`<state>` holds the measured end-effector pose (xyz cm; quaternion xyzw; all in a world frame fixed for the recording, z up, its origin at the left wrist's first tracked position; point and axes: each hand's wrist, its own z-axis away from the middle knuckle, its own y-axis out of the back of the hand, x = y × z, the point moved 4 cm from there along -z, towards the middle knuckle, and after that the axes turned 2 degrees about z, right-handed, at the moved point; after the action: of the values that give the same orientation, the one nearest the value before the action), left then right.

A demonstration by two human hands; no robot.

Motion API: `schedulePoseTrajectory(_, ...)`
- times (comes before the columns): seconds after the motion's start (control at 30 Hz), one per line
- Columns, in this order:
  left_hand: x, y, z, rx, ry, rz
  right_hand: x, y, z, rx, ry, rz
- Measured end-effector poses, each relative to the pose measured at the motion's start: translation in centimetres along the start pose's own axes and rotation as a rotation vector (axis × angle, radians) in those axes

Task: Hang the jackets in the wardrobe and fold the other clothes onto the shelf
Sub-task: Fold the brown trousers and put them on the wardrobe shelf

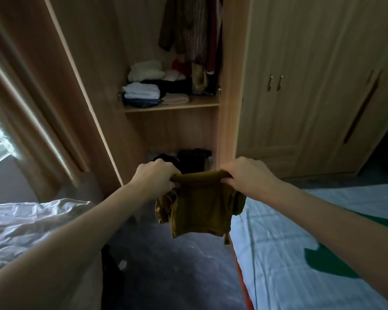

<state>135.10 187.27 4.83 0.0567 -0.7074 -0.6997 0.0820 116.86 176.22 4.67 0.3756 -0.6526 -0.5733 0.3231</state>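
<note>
Both of my forearms reach out from the bottom corners toward the middle of the view. My left hand [155,177] pinches one top corner of a mustard-brown shirt [198,205], fingers curled tight round the cloth, and my right hand [248,175] grips the other top corner the same way. Between them the top edge is pulled taut and rolled over; the rest hangs folded in the air above the dark floor [177,271], touching neither bed. On my left lies a bed with rumpled grey sheets [29,229]; on my right, a bed with a pale checked cover [285,253] that carries a green patch.

Straight ahead I see the wardrobe [230,97] with its door [76,74] swung open to the left. Folded clothes [143,92], white, blue and dark, are stacked on the shelf [170,106], and striped reddish garments [193,32] hang above them on the right side. Dark clothes [188,158] sit at the bottom of the compartment, just beyond my hands. Closed wardrobe doors [300,86] stand further right, and a curtain [20,104] hangs at far left.
</note>
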Motion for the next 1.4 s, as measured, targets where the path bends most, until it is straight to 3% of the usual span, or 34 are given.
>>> schedulePoseTrajectory(0.77,-10.6,6.4,-23.4,0.055,0.156,-0.078,11.9,1.7,-27.9,0.022,0.212,0.033)
schedulePoseTrajectory(1.4,-25.9,6.6,-39.7,0.08,0.186,-0.091,14.3,-0.8,-49.9,0.094,0.265,0.121)
